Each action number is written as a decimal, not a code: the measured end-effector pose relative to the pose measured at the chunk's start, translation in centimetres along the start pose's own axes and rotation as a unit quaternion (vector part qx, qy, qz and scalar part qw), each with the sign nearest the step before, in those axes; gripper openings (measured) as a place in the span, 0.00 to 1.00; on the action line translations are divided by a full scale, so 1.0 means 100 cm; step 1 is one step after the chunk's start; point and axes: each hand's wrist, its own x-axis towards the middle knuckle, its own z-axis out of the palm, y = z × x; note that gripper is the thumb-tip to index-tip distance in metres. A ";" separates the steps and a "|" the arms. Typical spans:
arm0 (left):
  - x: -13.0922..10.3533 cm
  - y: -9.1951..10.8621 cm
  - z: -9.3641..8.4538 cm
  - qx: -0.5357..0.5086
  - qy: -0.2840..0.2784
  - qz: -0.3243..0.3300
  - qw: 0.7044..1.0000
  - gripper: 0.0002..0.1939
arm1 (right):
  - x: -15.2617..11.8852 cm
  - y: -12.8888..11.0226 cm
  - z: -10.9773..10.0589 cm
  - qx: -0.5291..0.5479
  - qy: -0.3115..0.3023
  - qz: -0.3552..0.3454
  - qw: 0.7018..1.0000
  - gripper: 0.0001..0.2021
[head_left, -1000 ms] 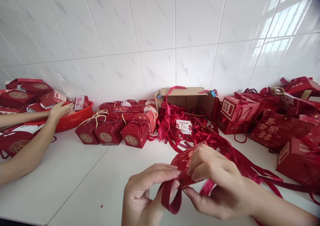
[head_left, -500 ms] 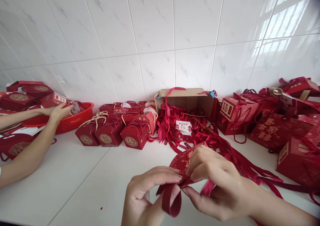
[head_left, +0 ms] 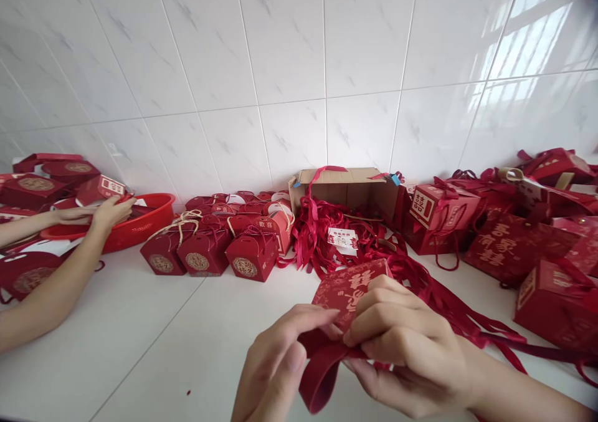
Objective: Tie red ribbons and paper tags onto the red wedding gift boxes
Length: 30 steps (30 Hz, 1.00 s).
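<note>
Low at centre, a red gift box with gold lettering is between my two hands. A wide red ribbon hangs from its near edge in a loop. My left hand curls round the ribbon beside that edge, its thumb next to the loop. With fingertips above and thumb below, my right hand pinches the near edge of the box where the ribbon meets it. The fingers partly hide the ribbon's path at that edge.
Behind my hands, a cardboard box lies amid a heap of red ribbons. Finished-looking red boxes stand left; more boxes and bags pile up right. At far left, another person's hands work over a red basin.
The gift box has tipped so more of its lettered face shows. My left thumb has come out of the ribbon loop, which has shifted slightly left and grown larger.
</note>
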 end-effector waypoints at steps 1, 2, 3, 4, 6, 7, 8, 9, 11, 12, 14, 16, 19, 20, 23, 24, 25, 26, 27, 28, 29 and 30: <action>0.000 -0.001 0.001 0.000 -0.008 0.012 1.000 0.24 | 0.000 0.000 0.000 -0.002 -0.003 -0.002 1.000 0.08; 0.000 -0.001 0.001 -0.001 -0.021 0.030 0.999 0.24 | 0.000 0.000 0.000 -0.004 -0.004 -0.004 1.000 0.08; 0.001 -0.002 0.000 -0.001 -0.034 0.046 0.998 0.23 | 0.000 0.000 0.001 -0.006 -0.003 -0.004 1.000 0.08; 0.001 -0.002 0.000 -0.002 -0.043 0.054 0.998 0.23 | 0.000 0.000 0.001 -0.007 0.001 -0.001 1.000 0.08; 0.003 -0.003 -0.002 -0.006 -0.050 0.060 0.997 0.22 | 0.001 0.000 0.002 -0.006 0.016 0.007 1.000 0.09; 0.003 -0.003 -0.003 -0.009 -0.051 0.063 0.997 0.22 | 0.001 0.000 0.003 -0.004 0.022 0.011 1.000 0.09; 0.003 -0.003 -0.004 -0.011 -0.054 0.068 0.996 0.22 | 0.002 0.000 0.003 -0.002 0.029 0.015 0.999 0.09; 0.004 -0.004 -0.004 -0.011 -0.054 0.073 0.996 0.21 | 0.002 0.000 0.004 0.001 0.037 0.018 0.999 0.09; 0.004 -0.004 -0.002 -0.007 -0.054 0.082 0.995 0.20 | 0.003 0.001 0.005 0.005 0.051 0.029 0.998 0.09; 0.005 -0.005 0.000 -0.007 -0.050 0.082 0.995 0.19 | 0.003 0.001 0.005 0.006 0.057 0.036 0.998 0.10; 0.005 -0.005 0.004 -0.015 -0.034 0.069 0.997 0.17 | 0.002 0.002 0.007 0.010 0.067 0.055 0.996 0.10; 0.005 -0.006 0.007 -0.033 -0.013 0.046 0.998 0.15 | 0.000 0.004 0.009 0.017 0.073 0.078 0.994 0.09; 0.006 -0.008 0.011 -0.057 0.001 0.013 0.998 0.16 | -0.005 0.008 0.014 0.031 0.079 0.099 0.991 0.08; 0.006 -0.009 0.011 -0.063 0.001 0.008 0.998 0.16 | -0.007 0.010 0.015 0.038 0.077 0.100 0.991 0.08; 0.007 -0.010 0.010 -0.067 0.003 0.002 0.998 0.19 | -0.010 0.015 0.020 0.055 0.072 0.102 0.991 0.08; 0.008 -0.010 0.010 -0.066 0.005 0.001 0.998 0.20 | -0.011 0.016 0.022 0.059 0.074 0.102 0.990 0.08; 0.008 -0.010 0.010 -0.065 0.009 0.000 0.998 0.20 | -0.011 0.017 0.023 0.062 0.077 0.101 0.990 0.09; 0.008 -0.010 0.010 -0.063 0.013 -0.002 0.998 0.20 | -0.012 0.018 0.024 0.064 0.079 0.099 0.990 0.09; 0.008 -0.010 0.010 -0.061 0.017 -0.003 0.998 0.19 | -0.012 0.018 0.025 0.066 0.080 0.097 0.990 0.08; 0.008 -0.010 0.010 -0.059 0.021 -0.004 0.998 0.19 | -0.012 0.019 0.026 0.069 0.080 0.094 0.990 0.08; 0.008 -0.010 0.010 -0.057 0.024 -0.006 0.998 0.18 | -0.013 0.019 0.027 0.073 0.081 0.094 0.990 0.09; 0.009 -0.010 0.010 -0.054 0.025 -0.007 0.998 0.18 | -0.013 0.019 0.028 0.078 0.082 0.097 0.989 0.09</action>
